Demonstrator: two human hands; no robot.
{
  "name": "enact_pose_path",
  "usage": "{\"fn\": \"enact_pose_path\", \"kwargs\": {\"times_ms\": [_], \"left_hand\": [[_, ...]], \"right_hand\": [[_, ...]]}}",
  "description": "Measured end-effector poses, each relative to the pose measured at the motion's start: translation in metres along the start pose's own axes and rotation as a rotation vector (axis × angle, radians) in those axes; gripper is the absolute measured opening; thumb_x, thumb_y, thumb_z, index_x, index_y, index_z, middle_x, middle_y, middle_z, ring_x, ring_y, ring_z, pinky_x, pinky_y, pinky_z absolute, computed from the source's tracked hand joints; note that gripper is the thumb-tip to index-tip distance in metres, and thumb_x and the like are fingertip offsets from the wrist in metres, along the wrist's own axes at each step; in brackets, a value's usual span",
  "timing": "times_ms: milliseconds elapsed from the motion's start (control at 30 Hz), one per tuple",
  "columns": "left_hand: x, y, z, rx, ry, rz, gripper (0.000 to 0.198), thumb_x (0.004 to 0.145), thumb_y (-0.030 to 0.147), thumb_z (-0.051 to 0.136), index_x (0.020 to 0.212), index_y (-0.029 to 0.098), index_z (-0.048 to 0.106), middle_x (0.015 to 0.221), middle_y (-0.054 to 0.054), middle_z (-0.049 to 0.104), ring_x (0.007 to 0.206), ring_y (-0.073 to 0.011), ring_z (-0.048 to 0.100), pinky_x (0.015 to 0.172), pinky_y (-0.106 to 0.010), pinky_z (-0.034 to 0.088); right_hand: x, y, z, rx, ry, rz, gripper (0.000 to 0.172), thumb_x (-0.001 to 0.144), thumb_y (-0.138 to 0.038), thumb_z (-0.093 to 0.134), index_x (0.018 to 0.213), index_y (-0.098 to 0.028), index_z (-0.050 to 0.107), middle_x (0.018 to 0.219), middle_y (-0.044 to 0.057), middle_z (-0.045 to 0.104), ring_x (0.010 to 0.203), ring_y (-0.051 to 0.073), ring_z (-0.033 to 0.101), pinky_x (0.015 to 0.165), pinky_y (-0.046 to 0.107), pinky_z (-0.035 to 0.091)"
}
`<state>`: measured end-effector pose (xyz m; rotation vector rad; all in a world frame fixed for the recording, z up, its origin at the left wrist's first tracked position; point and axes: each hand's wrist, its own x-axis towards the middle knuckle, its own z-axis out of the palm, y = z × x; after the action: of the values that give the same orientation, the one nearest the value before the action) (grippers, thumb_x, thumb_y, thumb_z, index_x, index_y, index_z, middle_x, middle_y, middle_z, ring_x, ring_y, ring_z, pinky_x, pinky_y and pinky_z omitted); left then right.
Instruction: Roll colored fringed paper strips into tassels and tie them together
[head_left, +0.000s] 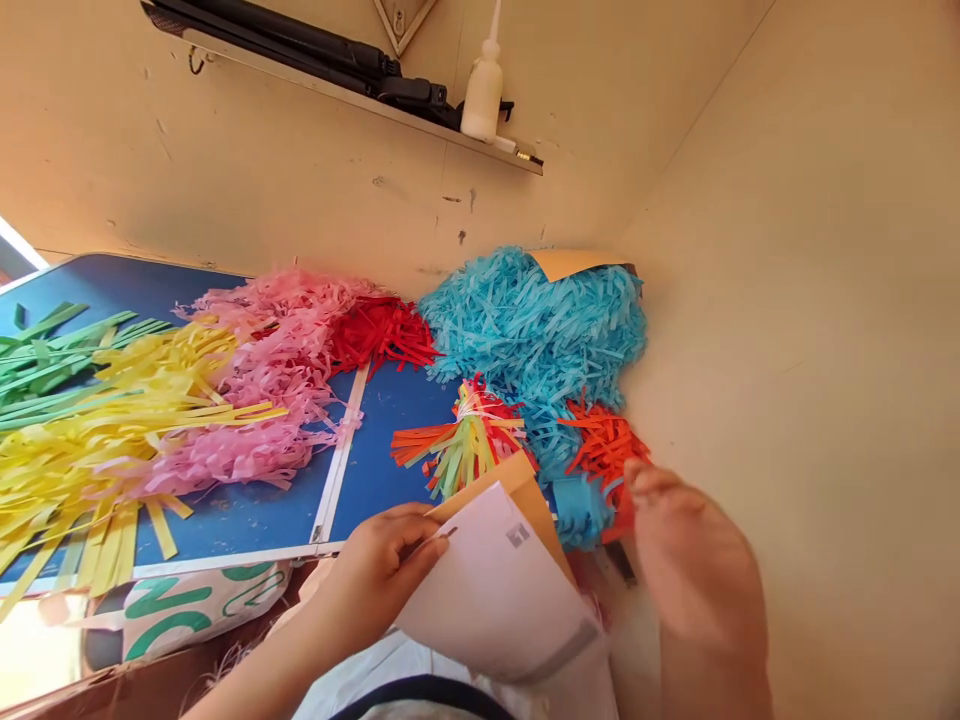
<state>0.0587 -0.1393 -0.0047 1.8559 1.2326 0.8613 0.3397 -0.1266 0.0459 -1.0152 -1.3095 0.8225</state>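
Observation:
My left hand is closed on the left edge of a white paper sheet, thumb in front. The sheet bears a small dark square mark and tilts over my lap. Behind it shows an orange-yellow paper piece, seemingly held together with it. To the right, my right hand is raised away from the paper, its fingers bent and blurred; whether it holds anything is unclear. Just beyond the paper lies a tied bunch of multicoloured paper strips. Orange-red shredded strips lie near my right fingertips.
On the blue folding table are piles of light-blue, red, pink, yellow and green strips. A wall shelf holds a nozzle bottle and black items. A wall stands close at right.

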Motion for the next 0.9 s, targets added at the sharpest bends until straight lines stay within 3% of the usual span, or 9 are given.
{"fn": "enact_pose_path", "kwargs": {"times_ms": [133,233,300,467,900], "left_hand": [[-0.004,-0.012,0.017,0.12,0.185,-0.059,0.031,0.093,0.035,0.048,0.076,0.022,0.071,0.086,-0.004,0.075,0.082,-0.0186,0.07,0.069,-0.025,0.053],[-0.012,-0.012,0.026,0.194,0.233,-0.089,0.031,0.093,0.035,0.049,0.077,0.022,0.071,0.087,-0.004,0.075,0.079,-0.0185,0.07,0.066,-0.026,0.053],[-0.017,-0.01,0.029,0.247,0.239,-0.093,0.031,0.094,0.035,0.048,0.075,0.022,0.07,0.084,-0.003,0.074,0.075,-0.0179,0.07,0.063,-0.026,0.052],[-0.021,-0.005,0.03,0.33,0.258,-0.057,0.029,0.094,0.033,0.049,0.077,0.021,0.069,0.085,-0.004,0.074,0.075,-0.0172,0.069,0.062,-0.025,0.05],[-0.023,0.003,0.034,0.336,0.246,-0.029,0.028,0.094,0.034,0.05,0.078,0.022,0.068,0.084,-0.003,0.074,0.074,-0.0175,0.068,0.065,-0.027,0.05]], "right_hand": [[-0.063,0.026,0.054,0.07,-0.084,0.275,0.022,0.077,-0.04,0.078,0.073,-0.023,0.064,0.074,0.003,0.065,0.074,0.021,0.064,0.07,0.035,0.054],[-0.089,0.051,0.095,0.177,0.019,0.561,0.027,0.073,-0.042,0.078,0.074,-0.02,0.063,0.062,0.0,0.062,0.052,0.013,0.052,0.047,0.022,0.042],[-0.094,0.061,0.107,0.234,0.062,0.672,0.03,0.071,-0.044,0.079,0.074,-0.018,0.063,0.054,-0.003,0.058,0.045,0.011,0.048,0.042,0.02,0.035],[-0.092,0.059,0.108,0.211,0.084,0.676,0.028,0.069,-0.04,0.079,0.071,-0.018,0.063,0.058,-0.004,0.059,0.043,0.01,0.051,0.046,0.021,0.042],[-0.091,0.047,0.109,0.071,0.146,0.633,0.023,0.071,-0.039,0.073,0.069,-0.019,0.064,0.059,-0.002,0.06,0.043,0.011,0.052,0.04,0.022,0.045]]}}
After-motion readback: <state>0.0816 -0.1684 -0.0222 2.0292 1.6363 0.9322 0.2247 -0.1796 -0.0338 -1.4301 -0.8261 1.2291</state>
